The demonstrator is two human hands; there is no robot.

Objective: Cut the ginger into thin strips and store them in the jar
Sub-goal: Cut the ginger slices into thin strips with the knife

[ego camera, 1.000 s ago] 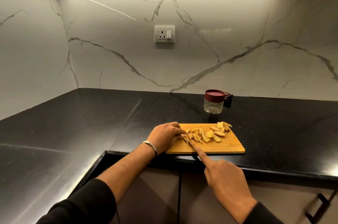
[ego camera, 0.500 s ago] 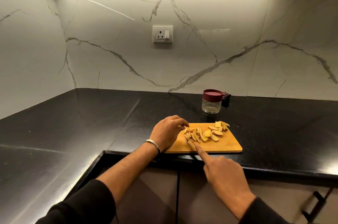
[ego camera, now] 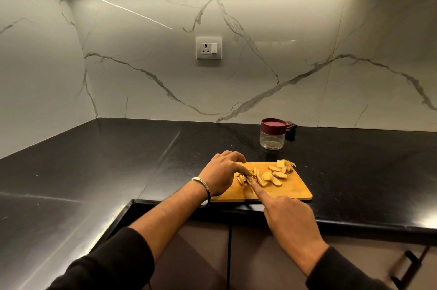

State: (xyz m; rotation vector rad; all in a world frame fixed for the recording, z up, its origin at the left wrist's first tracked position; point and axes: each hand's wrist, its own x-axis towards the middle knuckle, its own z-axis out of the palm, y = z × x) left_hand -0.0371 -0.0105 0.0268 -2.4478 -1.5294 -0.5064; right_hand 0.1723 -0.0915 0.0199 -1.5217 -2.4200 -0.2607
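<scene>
On the cutting board (ego camera: 293,191), the left grip (ego camera: 221,172) curls down to pinch a ginger piece (ego camera: 247,177), while the right grip (ego camera: 287,216) clenches what I take to be a knife (ego camera: 249,182), forefinger laid along it; its handle is hidden. Slicing into strips looks half done: uncut slices (ego camera: 277,173) wait further right. Next the strips need gathering and the lidded jar (ego camera: 272,133), standing behind on the bench (ego camera: 118,159), must be opened.
</scene>
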